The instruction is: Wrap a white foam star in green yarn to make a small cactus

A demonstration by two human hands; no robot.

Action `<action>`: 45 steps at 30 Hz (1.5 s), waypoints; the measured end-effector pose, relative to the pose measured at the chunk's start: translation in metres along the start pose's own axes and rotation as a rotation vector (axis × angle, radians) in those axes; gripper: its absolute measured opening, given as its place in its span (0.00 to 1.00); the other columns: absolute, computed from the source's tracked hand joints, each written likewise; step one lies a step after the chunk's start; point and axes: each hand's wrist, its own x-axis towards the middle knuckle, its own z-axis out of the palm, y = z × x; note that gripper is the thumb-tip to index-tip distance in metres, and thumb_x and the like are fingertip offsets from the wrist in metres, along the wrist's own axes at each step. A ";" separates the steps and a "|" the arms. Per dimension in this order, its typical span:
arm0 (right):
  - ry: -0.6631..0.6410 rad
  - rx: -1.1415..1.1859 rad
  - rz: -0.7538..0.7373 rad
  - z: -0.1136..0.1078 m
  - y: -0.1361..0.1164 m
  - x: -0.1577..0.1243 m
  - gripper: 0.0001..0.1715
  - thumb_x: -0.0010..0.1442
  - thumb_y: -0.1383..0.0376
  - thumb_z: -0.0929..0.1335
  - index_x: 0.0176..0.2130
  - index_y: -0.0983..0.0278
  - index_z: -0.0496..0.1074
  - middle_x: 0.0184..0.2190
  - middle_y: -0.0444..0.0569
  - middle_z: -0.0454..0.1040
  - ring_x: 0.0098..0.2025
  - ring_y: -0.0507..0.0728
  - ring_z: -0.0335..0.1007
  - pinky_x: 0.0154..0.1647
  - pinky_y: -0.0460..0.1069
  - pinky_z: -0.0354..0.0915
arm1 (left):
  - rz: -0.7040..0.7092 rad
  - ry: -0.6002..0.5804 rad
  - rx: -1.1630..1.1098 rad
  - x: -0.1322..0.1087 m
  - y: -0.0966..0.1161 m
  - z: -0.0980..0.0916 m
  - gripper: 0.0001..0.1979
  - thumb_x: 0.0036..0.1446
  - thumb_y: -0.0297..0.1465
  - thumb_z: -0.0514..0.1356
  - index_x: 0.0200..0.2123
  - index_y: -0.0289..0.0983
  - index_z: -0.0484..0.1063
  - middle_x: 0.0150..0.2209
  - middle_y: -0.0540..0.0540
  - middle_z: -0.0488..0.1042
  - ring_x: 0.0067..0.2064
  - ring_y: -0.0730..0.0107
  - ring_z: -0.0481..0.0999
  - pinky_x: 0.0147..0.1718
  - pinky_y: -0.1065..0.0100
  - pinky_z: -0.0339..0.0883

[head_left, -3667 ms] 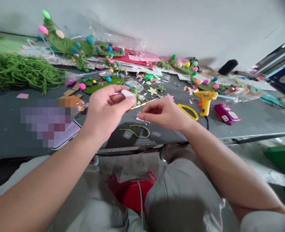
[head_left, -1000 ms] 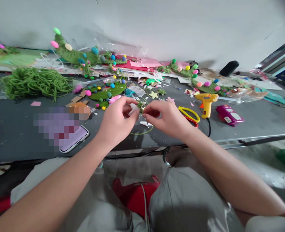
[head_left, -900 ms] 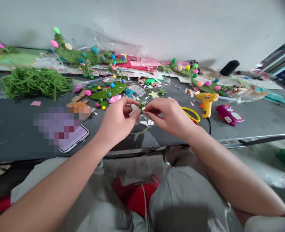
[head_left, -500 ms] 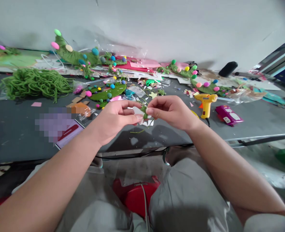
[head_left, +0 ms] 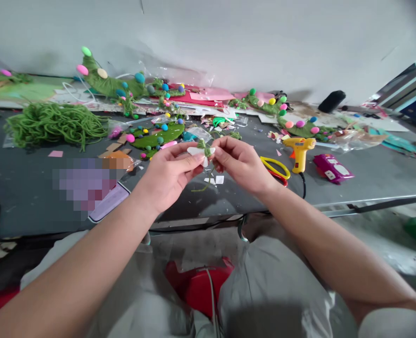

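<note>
Between my fingertips is a small white cut-out [head_left: 194, 151] with several pointed arms, and green yarn [head_left: 205, 147] is wound around its middle. My left hand [head_left: 169, 173] pinches the cut-out's left arm between thumb and fingers. On the other side, my right hand [head_left: 241, 164] is closed with thumb and forefinger at the right arm, where the yarn passes. A thin strand of yarn [head_left: 208, 184] hangs beneath toward the table. Which part the right fingertips grip exactly is hidden.
Right of my hands lie scissors [head_left: 276, 164], a yellow glue gun [head_left: 301, 152] and a purple packet [head_left: 333, 169]. Left are a heap of green yarn [head_left: 55, 123] and a phone [head_left: 109, 204]. Behind stand green pieces with coloured balls [head_left: 104, 82]. White scraps [head_left: 219, 180] lie below my hands.
The cut-out has turned and shows more of its white arms. My right hand has shifted a little left, uncovering the scissors' handles.
</note>
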 end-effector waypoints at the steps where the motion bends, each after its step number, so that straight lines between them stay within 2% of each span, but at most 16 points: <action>1: 0.020 -0.095 -0.037 0.000 -0.001 0.000 0.11 0.68 0.58 0.70 0.39 0.64 0.70 0.32 0.44 0.71 0.29 0.48 0.62 0.33 0.47 0.63 | 0.001 0.010 0.008 0.000 0.000 0.000 0.13 0.43 0.19 0.74 0.34 0.34 0.80 0.31 0.48 0.81 0.33 0.73 0.80 0.35 0.72 0.74; 6: 0.105 -0.414 -0.129 0.001 -0.004 -0.003 0.05 0.69 0.65 0.67 0.38 0.64 0.70 0.29 0.43 0.70 0.30 0.49 0.62 0.32 0.47 0.61 | 0.033 0.059 0.042 0.002 -0.001 -0.002 0.15 0.42 0.20 0.75 0.35 0.34 0.80 0.32 0.47 0.81 0.36 0.71 0.80 0.40 0.69 0.75; 12: 0.102 -0.495 -0.141 0.004 -0.001 -0.005 0.03 0.66 0.66 0.68 0.39 0.64 0.71 0.31 0.44 0.72 0.31 0.50 0.64 0.34 0.48 0.63 | 0.072 0.084 0.070 0.004 -0.006 -0.004 0.14 0.42 0.22 0.75 0.34 0.35 0.79 0.32 0.47 0.81 0.37 0.69 0.80 0.44 0.64 0.75; 17: 0.181 -0.323 -0.026 0.010 0.000 -0.006 0.06 0.62 0.64 0.70 0.35 0.65 0.72 0.29 0.44 0.73 0.30 0.50 0.65 0.32 0.48 0.63 | 0.108 0.105 0.131 0.002 -0.009 0.001 0.16 0.42 0.23 0.75 0.36 0.36 0.77 0.34 0.48 0.80 0.39 0.69 0.80 0.48 0.63 0.73; 22: 0.211 -0.183 0.120 0.014 -0.005 -0.004 0.08 0.58 0.63 0.73 0.32 0.66 0.73 0.26 0.42 0.72 0.25 0.48 0.63 0.26 0.46 0.61 | 0.196 0.127 0.289 0.001 -0.010 0.002 0.18 0.45 0.27 0.74 0.40 0.36 0.75 0.34 0.48 0.80 0.37 0.68 0.79 0.46 0.62 0.72; 28: 0.130 -0.048 0.311 0.010 -0.009 -0.003 0.08 0.55 0.64 0.75 0.31 0.67 0.76 0.23 0.41 0.71 0.23 0.47 0.63 0.24 0.45 0.60 | 0.344 0.100 0.636 -0.002 -0.008 -0.003 0.14 0.52 0.33 0.72 0.42 0.39 0.76 0.36 0.46 0.82 0.37 0.63 0.79 0.41 0.63 0.71; 31: 0.097 0.063 0.411 0.010 -0.009 -0.003 0.11 0.53 0.63 0.76 0.28 0.67 0.74 0.21 0.41 0.69 0.22 0.46 0.62 0.24 0.44 0.60 | 0.465 0.095 0.807 -0.007 -0.006 -0.003 0.12 0.55 0.32 0.70 0.42 0.39 0.77 0.38 0.45 0.82 0.40 0.61 0.79 0.42 0.63 0.69; 34: 0.062 0.039 0.445 0.010 -0.010 -0.004 0.12 0.55 0.63 0.75 0.26 0.67 0.73 0.21 0.41 0.66 0.22 0.46 0.61 0.24 0.44 0.59 | 0.554 0.088 0.903 -0.010 -0.006 -0.001 0.10 0.54 0.29 0.69 0.40 0.40 0.78 0.38 0.46 0.81 0.41 0.60 0.79 0.45 0.64 0.67; 37: 0.033 -0.149 0.379 0.005 -0.011 -0.005 0.11 0.58 0.62 0.73 0.29 0.67 0.75 0.21 0.41 0.67 0.23 0.47 0.60 0.24 0.45 0.57 | 0.587 0.081 0.933 -0.011 -0.006 -0.002 0.09 0.52 0.28 0.70 0.38 0.41 0.79 0.38 0.47 0.81 0.41 0.60 0.79 0.45 0.65 0.66; 40: -0.018 -0.419 0.194 -0.004 -0.013 -0.006 0.07 0.59 0.65 0.71 0.32 0.67 0.76 0.24 0.43 0.70 0.25 0.49 0.60 0.26 0.46 0.58 | 0.538 0.042 1.002 -0.009 -0.005 -0.005 0.08 0.54 0.29 0.68 0.40 0.42 0.78 0.35 0.48 0.80 0.38 0.62 0.78 0.41 0.65 0.66; 43: -0.112 -0.667 -0.040 -0.013 -0.018 -0.007 0.03 0.62 0.67 0.69 0.35 0.65 0.74 0.28 0.45 0.72 0.29 0.51 0.63 0.31 0.48 0.60 | 0.361 -0.026 0.973 -0.005 -0.001 -0.008 0.09 0.53 0.29 0.69 0.39 0.40 0.78 0.31 0.48 0.79 0.32 0.64 0.76 0.35 0.65 0.66; 45: -0.176 -0.754 -0.135 -0.018 -0.021 -0.007 0.03 0.65 0.67 0.68 0.38 0.64 0.72 0.31 0.47 0.73 0.31 0.52 0.64 0.34 0.49 0.60 | 0.221 -0.067 0.882 -0.003 0.003 -0.010 0.11 0.51 0.30 0.71 0.39 0.39 0.78 0.26 0.49 0.77 0.29 0.66 0.75 0.31 0.65 0.65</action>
